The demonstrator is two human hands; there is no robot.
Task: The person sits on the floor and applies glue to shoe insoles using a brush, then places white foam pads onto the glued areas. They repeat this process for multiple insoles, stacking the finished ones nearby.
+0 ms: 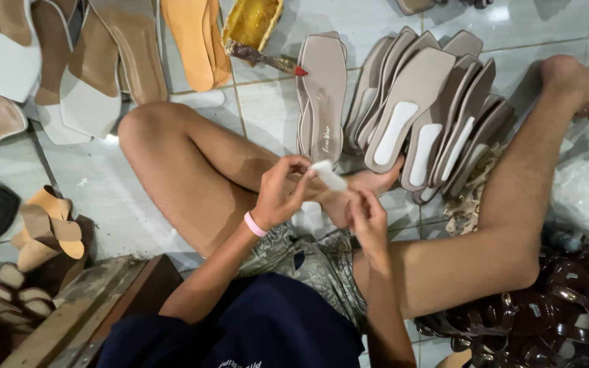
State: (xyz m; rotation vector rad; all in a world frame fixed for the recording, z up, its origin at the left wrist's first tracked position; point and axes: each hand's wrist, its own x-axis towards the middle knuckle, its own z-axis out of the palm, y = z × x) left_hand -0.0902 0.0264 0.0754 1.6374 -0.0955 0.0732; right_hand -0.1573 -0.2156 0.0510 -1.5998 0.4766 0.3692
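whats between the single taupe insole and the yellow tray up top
In the head view, a glue brush with a red tip lies between the yellow tray and the single insole.

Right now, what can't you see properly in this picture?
Head view, the only one:
- Small white piece: blurred, partly covered by the left hand.
- Right hand grip: fingers curl away from view.
- Stacked insoles: overlap hides the count.
- Yellow container: cut by the top edge.

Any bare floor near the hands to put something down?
Bare tile between the left knee and the tan heels; a smaller patch before the upright insole. The fanned insoles and dark buckled straps crowd the right.
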